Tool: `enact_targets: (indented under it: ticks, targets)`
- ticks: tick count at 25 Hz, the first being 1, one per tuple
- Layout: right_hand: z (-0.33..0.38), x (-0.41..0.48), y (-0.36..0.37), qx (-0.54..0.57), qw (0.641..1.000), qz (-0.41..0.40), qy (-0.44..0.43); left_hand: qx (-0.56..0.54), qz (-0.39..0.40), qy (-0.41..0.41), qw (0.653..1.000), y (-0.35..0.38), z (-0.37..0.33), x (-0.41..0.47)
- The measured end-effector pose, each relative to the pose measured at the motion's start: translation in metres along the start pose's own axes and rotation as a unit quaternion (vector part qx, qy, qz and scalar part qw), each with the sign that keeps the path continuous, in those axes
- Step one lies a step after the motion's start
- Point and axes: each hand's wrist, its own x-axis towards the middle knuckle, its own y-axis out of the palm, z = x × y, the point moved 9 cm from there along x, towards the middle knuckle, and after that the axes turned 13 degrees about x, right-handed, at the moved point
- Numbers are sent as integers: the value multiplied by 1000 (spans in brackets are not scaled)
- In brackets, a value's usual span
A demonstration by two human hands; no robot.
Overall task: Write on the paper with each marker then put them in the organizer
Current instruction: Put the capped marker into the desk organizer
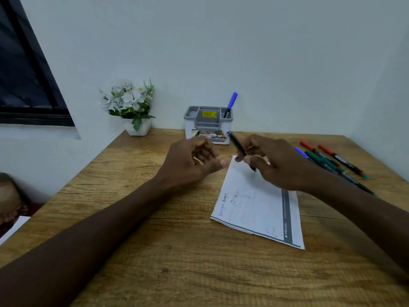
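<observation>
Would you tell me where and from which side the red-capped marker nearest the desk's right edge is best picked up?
Pinch the red-capped marker at mid-barrel from above, approaching from its right. It lies flat and slanted on the desk, the other markers close on its left, bare desk on its right. The right hand holds a dark marker.

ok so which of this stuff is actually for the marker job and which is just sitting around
For the job: paper, black marker in the right hand, grey organizer, blue marker standing in it, loose markers right of the paper.

Just lying about: potted white flowers, window.
</observation>
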Motion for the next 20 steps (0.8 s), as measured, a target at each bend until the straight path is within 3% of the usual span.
enact_targets:
  ticks: [3, 5, 10, 15, 20]
  targets:
    - [-18, 16, -27, 154, 981, -111, 52, 93, 83, 51, 991, 19, -4, -4]
    - [-20, 33, -47, 220, 956, -193, 32, 157, 160, 81, 971, 37, -1, -9]
    - [-38, 85, -77, 224, 909, -351, 3, 137, 206, 78, 966, 45, 5, -11]
    - [-57, 133, -58, 146, 928, -342, 14, 142, 213, 77, 964, 46, 6, -12]
    - [-94, 156, -40, 100, 942, -308, 91, 143, 217, 77, 963, 46, 8, -11]
